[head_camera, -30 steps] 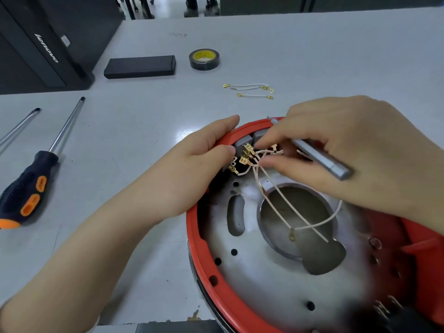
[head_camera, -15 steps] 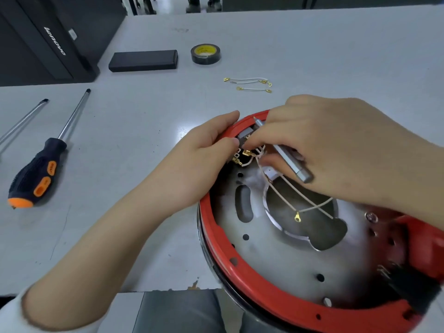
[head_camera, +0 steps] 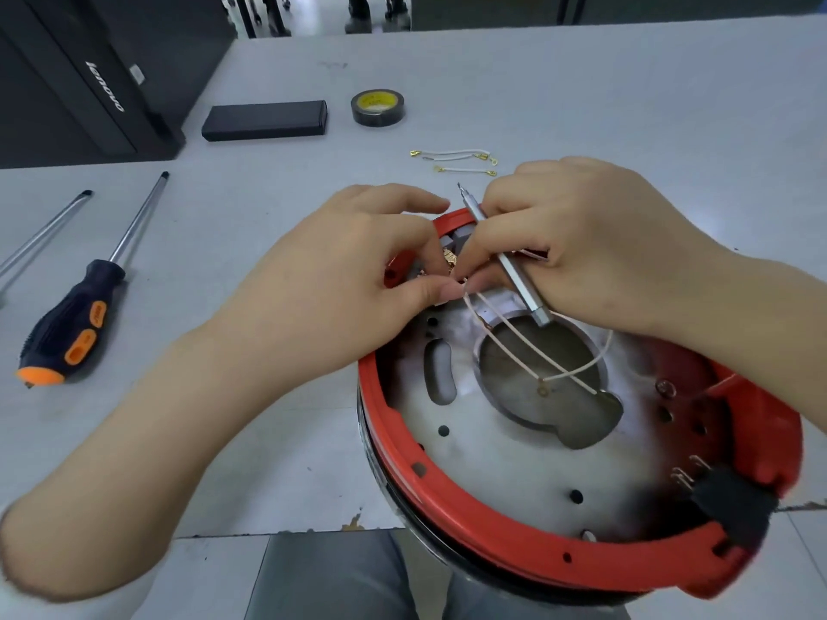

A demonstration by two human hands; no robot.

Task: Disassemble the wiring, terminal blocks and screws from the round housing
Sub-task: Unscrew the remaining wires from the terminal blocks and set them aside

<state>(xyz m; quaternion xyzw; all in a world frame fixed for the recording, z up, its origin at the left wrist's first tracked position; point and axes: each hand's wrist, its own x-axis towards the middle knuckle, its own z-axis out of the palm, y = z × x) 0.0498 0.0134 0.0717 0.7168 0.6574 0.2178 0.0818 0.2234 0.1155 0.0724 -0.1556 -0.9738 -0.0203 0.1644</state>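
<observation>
The round housing (head_camera: 514, 534), red-rimmed with a silver metal floor, lies tilted over the table's front edge. At its far rim sit grey terminal blocks (head_camera: 461, 239) with brass connectors. My left hand (head_camera: 358, 279) pinches the connectors there with thumb and fingers. My right hand (head_camera: 581, 248) holds a slim silver screwdriver (head_camera: 514, 270) and also pinches at the same connectors. White wires (head_camera: 528, 346) trail from the terminals across the round opening in the floor. A black plug block (head_camera: 734, 503) sits at the near right rim.
Two loose white wires (head_camera: 452, 161) lie on the table beyond the housing. A black-and-orange screwdriver (head_camera: 76, 315) and a second metal shaft (head_camera: 44, 230) lie at the left. A tape roll (head_camera: 377, 108) and a flat black box (head_camera: 264, 120) sit farther back.
The housing has slid toward me over the table edge. Both hands have drawn closer together at the terminals, and the silver screwdriver has tipped more upright in my right hand.
</observation>
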